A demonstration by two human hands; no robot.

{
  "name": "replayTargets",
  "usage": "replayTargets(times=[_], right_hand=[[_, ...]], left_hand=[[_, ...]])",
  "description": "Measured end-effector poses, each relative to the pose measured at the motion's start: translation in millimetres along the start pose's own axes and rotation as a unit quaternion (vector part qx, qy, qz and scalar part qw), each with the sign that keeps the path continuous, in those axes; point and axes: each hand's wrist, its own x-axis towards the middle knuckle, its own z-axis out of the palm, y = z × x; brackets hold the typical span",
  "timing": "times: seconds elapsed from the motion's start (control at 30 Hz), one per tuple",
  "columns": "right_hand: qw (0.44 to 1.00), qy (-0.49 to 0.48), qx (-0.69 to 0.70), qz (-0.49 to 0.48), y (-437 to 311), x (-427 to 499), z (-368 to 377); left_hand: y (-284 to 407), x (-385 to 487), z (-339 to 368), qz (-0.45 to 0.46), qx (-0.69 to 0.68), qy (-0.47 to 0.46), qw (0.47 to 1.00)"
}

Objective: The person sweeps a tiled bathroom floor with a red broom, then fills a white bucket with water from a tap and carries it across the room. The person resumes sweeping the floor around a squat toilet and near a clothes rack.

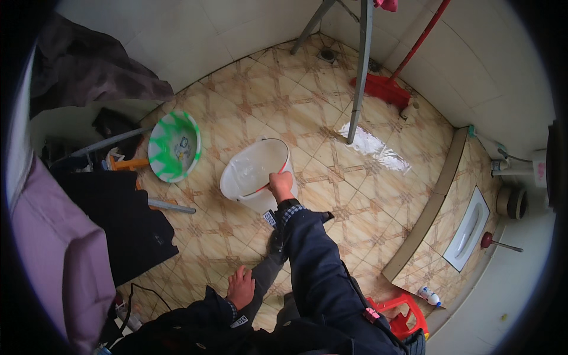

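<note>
A white bucket [262, 203] with a thin red handle [262, 188] stands before me on the tiled floor, its mouth towards the upper left. Clear liquid seems to be inside, though I cannot tell how much. My right hand [281, 183] is closed in a fist around the handle at the bucket's right side. Lower down, my left hand [241, 287] rests on my grey trouser leg, holding nothing, its fingers slightly spread.
To the bucket's left leans a green-and-white basin [175, 146]. Metal stand legs [358, 80] rise near a wet shiny patch [372, 148]. A red dustpan [386, 90] lies behind. Rightwards, a raised step [430, 217] borders a squat toilet [468, 226], with a red stool [410, 310] below.
</note>
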Motion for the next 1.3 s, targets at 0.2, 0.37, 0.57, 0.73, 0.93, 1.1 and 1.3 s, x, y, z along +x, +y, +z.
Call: replayTargets(times=[0.2, 0.37, 0.57, 0.73, 0.93, 1.1, 1.3], right_hand=[[0.992, 0.056, 0.11, 0.024, -20, 7, 37], [0.977, 0.077, 0.197, -0.039, -21, -5, 9], [0.985, 0.107, 0.1, -0.09, -8, -34, -33], [0.987, 0.109, 0.079, -0.083, 25, -71, -53], [0.973, 0.049, 0.223, -0.007, 65, -102, -69], [0.948, 0.063, 0.313, 0.001, 91, -134, -86], [0.932, 0.125, 0.334, 0.069, 119, -157, -145]], left_hand=[[-6, 9, -5, 0.0, 0.01, 0.004, 1.0], [3, 20, -10, 0.008, -0.002, 0.004, 1.0], [16, 27, -12, 0.028, -0.025, -0.007, 0.999], [19, 29, -9, 0.037, -0.026, -0.007, 0.999], [20, 28, -8, 0.045, -0.032, -0.011, 0.998], [22, 31, -9, 0.058, -0.042, -0.009, 0.997], [31, 41, -9, 0.069, -0.005, -0.024, 0.997]])
